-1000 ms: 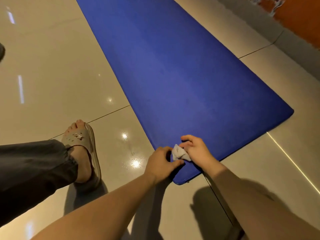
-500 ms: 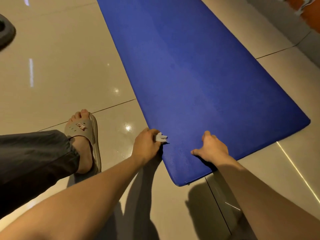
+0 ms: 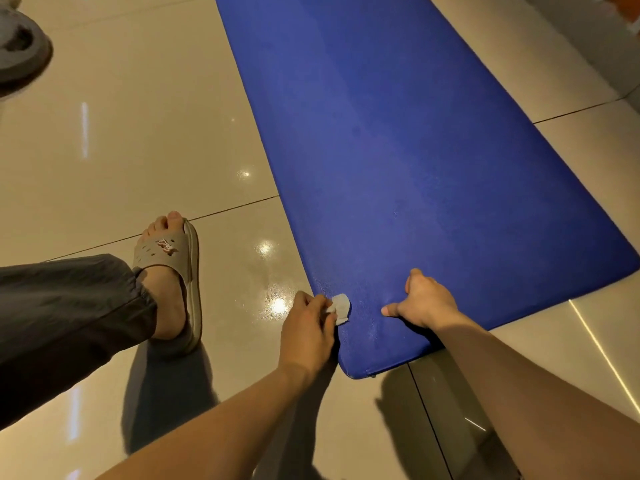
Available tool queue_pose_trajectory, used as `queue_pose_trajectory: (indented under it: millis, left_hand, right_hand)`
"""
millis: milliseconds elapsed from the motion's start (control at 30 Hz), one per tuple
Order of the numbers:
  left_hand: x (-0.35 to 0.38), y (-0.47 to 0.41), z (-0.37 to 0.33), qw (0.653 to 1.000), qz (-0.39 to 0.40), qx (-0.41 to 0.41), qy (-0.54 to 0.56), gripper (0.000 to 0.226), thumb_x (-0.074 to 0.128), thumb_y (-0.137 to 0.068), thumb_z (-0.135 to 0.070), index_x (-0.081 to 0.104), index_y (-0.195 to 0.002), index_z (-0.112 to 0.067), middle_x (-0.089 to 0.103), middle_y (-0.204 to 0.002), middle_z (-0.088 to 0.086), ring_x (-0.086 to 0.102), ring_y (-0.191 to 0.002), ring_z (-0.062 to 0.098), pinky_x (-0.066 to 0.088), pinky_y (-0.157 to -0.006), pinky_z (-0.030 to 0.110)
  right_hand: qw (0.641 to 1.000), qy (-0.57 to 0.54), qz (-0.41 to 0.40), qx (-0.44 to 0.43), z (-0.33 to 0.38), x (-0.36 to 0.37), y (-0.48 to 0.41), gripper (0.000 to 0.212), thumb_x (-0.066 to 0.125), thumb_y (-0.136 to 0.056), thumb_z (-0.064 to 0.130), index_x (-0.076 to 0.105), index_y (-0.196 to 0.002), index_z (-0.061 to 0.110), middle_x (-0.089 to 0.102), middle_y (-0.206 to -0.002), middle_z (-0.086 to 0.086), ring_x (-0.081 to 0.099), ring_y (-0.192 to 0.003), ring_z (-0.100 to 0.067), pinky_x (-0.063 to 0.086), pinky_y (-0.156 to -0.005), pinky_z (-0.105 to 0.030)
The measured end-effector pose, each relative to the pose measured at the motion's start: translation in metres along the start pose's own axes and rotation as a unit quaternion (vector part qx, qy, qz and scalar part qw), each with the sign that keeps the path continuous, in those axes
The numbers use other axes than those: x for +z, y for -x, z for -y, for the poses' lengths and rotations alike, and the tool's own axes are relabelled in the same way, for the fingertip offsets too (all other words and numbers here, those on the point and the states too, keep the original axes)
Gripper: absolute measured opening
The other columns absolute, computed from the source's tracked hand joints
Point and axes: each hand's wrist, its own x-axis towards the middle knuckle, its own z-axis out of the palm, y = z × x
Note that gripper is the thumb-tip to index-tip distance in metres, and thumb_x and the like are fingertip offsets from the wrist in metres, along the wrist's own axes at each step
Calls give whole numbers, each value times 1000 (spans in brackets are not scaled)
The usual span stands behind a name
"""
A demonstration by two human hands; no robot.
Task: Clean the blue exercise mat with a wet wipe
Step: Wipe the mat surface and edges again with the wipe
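The blue exercise mat lies flat on the tiled floor and runs away from me toward the top. My left hand pinches a small folded white wet wipe and holds it on the mat's near left edge. My right hand rests on the mat near its front end, knuckles bent, thumb stretched left and fingertips on the surface, holding nothing. A faint damp sheen shows on the mat between the two hands.
My left foot in a beige slipper stands on the glossy beige tiles just left of the mat. A grey shoe lies at the top left. A wall base runs along the right.
Both hands held the wipe together a second ago. The left hand then took it alone to the mat's left edge, and the right hand moved off to rest on the mat.
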Motion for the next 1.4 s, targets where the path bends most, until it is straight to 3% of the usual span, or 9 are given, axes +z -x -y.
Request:
queue_pose_trajectory:
  millis: [133,267,500,567,667,833,967,1267,1400]
  left_hand:
    - [-4,-20,-2,999,-21,-40,3,11,57,-102,-28,64,-97,-20,53,-94,-7,54,-78,12,37,-72,20]
    - [-18,-68,-10,963,-112,-189,159,13,64,-99,-21,65,-88,-13,62,-76,-7,58,-67,8,39,-52,9]
    - [-9,-46,6,977,-24,-138,159,13,65,-99,-27,66,-87,-22,68,-82,-10,63,-72,8,49,-66,18]
    - [1,-19,8,985,21,-107,133,14,67,-96,-27,63,-82,-24,67,-77,-11,59,-67,5,48,-64,22]
    - [13,2,6,981,29,-129,142,16,68,-94,-28,60,-81,-23,66,-75,-9,59,-66,7,50,-65,27]
    - [5,-34,-10,971,-61,-153,174,14,63,-96,-21,60,-83,-16,66,-78,-7,61,-71,6,42,-63,14]
    - [-25,-112,-9,981,-114,-116,102,13,64,-95,-17,57,-85,-15,60,-78,-2,54,-71,18,37,-63,22]
    - [-4,-32,-3,979,109,159,-62,12,57,-98,-20,68,-99,-15,63,-97,4,61,-85,27,42,-73,30]
    - [-8,-55,0,962,107,220,-121,15,61,-91,-16,63,-105,-11,60,-104,11,60,-86,33,46,-72,35]
  right_hand:
    - [1000,5,1,2,1,2,-3,76,87,-72,51,46,-121,11,56,-126,-11,58,-112,-32,49,-83,-38]
    - [1000,13,-4,15,4,2,-8,78,88,-71,49,45,-123,9,58,-125,-11,59,-111,-33,47,-78,-36]
    - [988,148,-40,13,7,-5,-4,94,79,-63,75,43,-124,13,57,-124,-9,58,-111,-30,47,-84,-40]
    - [959,271,-87,11,5,-11,-2,120,63,-52,96,36,-135,13,47,-131,-12,48,-122,-31,42,-98,-46]
    - [955,283,-88,14,-3,-10,-6,153,48,-48,105,3,-158,9,17,-159,-22,20,-147,-41,29,-111,-62]
    - [970,242,-38,3,-10,-5,-11,156,43,-53,104,-25,-155,8,-18,-164,-24,-9,-153,-45,25,-117,-62]
    - [969,242,-40,-1,-10,-4,-14,156,44,-54,103,-26,-155,7,-19,-164,-25,-10,-152,-46,25,-116,-62]
    - [972,232,-26,-9,-9,-4,-13,157,47,-54,102,-27,-154,5,-22,-162,-27,-13,-151,-49,21,-116,-66]
    - [974,226,-25,-6,-8,-3,-15,157,52,-56,99,-27,-154,5,-22,-162,-27,-14,-150,-49,21,-115,-67]
